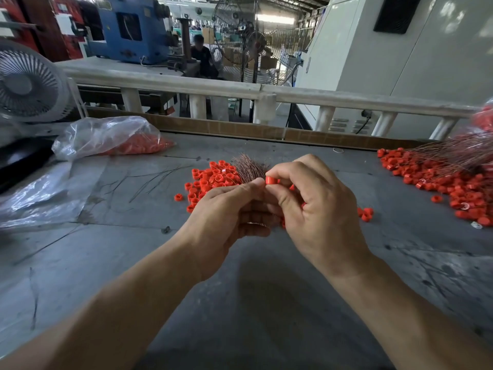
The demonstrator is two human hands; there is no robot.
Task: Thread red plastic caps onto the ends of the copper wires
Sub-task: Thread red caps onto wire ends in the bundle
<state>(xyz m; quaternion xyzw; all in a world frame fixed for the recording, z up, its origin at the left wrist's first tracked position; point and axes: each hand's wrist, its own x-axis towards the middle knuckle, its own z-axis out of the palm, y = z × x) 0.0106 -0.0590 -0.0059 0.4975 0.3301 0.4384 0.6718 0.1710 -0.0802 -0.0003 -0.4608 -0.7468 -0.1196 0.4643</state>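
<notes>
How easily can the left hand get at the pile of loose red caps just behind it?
Probably easily: the pile of loose red caps lies open just beyond the left hand, but that hand already holds the copper wires.

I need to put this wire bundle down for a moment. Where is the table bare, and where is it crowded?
Bare grey table lies near you, between your forearms, and between the middle cap pile and the right pile. Crowded: under both hands, the right pile with wires lying over it, and far left, where the bag of caps and plastic sheet lie.
</notes>
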